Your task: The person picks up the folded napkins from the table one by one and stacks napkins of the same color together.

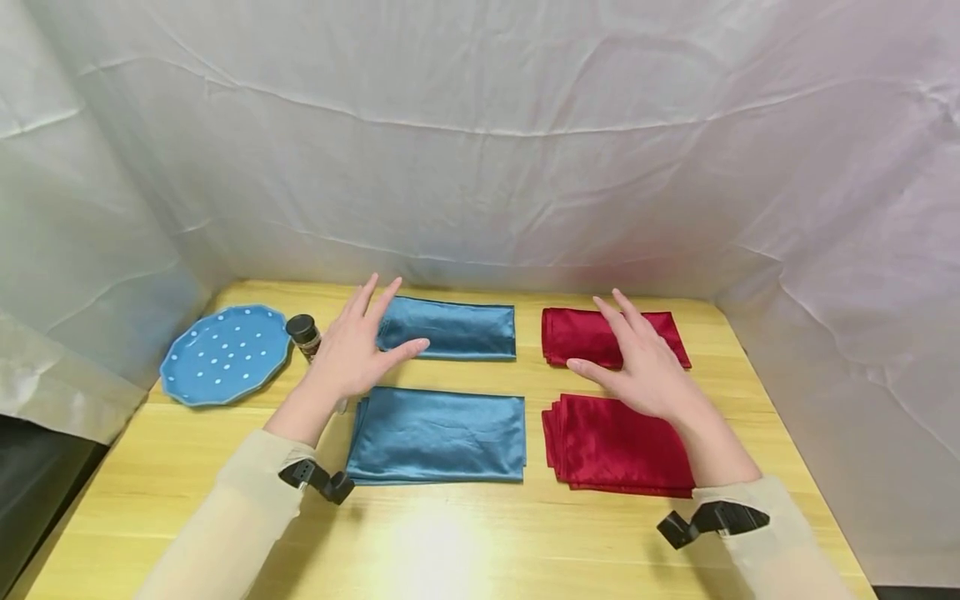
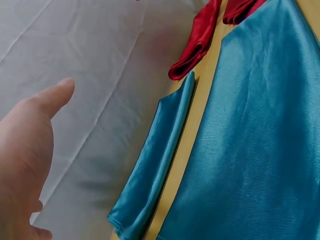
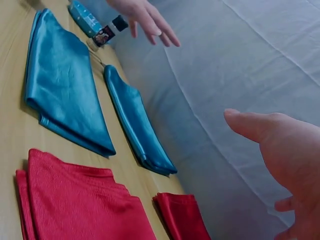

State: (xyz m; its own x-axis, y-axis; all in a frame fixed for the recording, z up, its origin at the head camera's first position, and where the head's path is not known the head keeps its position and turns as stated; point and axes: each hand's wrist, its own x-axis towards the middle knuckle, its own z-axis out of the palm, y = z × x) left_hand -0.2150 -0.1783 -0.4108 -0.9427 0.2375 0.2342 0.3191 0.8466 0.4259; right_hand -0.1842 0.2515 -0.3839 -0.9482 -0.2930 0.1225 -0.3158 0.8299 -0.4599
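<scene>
My left hand [image 1: 348,350] hovers with spread fingers above the table, near the left end of the far folded blue satin cloth [image 1: 457,329]. A larger folded blue cloth [image 1: 442,433] lies nearer, below that hand. Over on the right, my right hand [image 1: 648,367] is held above two folded red satin cloths, its fingers straight and thumb out. The far red cloth [image 1: 570,333] and the near red cloth [image 1: 615,446] are each partly hidden by it. Both hands hold nothing; in the right wrist view the right thumb [image 3: 250,125] stands clear of the cloths.
A blue scalloped plate with white dots [image 1: 225,354] sits at the table's left. Beside it stands a black-capped spice jar [image 1: 303,329], partly behind the left hand. Pale fabric walls [image 1: 480,167] enclose the wooden table [image 1: 360,542] at the back and sides.
</scene>
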